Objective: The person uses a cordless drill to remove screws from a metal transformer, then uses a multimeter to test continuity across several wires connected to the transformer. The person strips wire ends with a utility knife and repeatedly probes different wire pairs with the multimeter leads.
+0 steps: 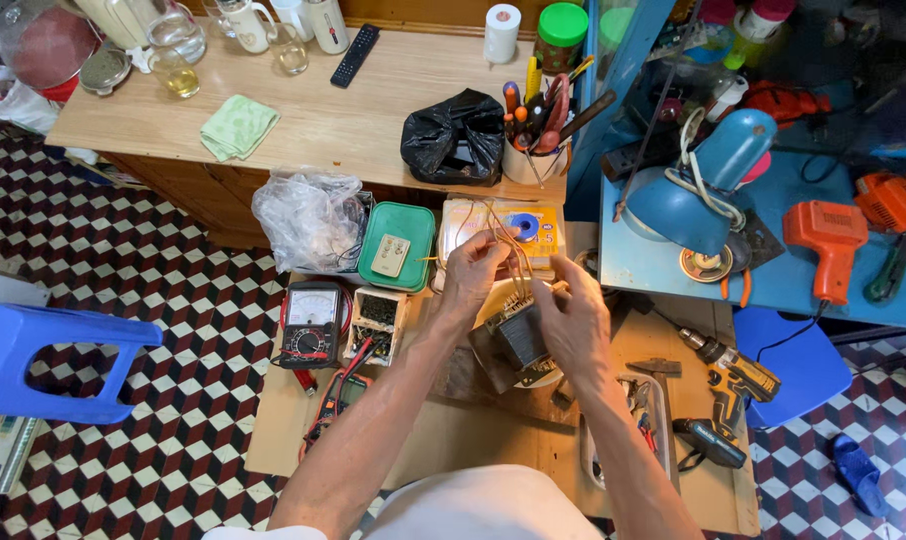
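Here both forearms reach forward over the low surface (473, 430), elbows bent, hands meeting above it. The left hand (470, 272) is raised, fingers pinched on thin wires (513, 250) that rise in loops. The right hand (573, 320) curls around the transformer (518, 335), gripping its side. The transformer is a dark, blocky core, tilted, held just above the surface between the meter (311, 322) and the drill (728, 375).

- Both bare forearms rise from 6 o'clock and converge toward the centre
- Left hand (473, 272) sits at 11 o'clock of the right, fingers curled, thumb and forefinger pinched in a closed grip
- Right hand (573, 320) shows its back, fingers bent inward, fingertips pinching
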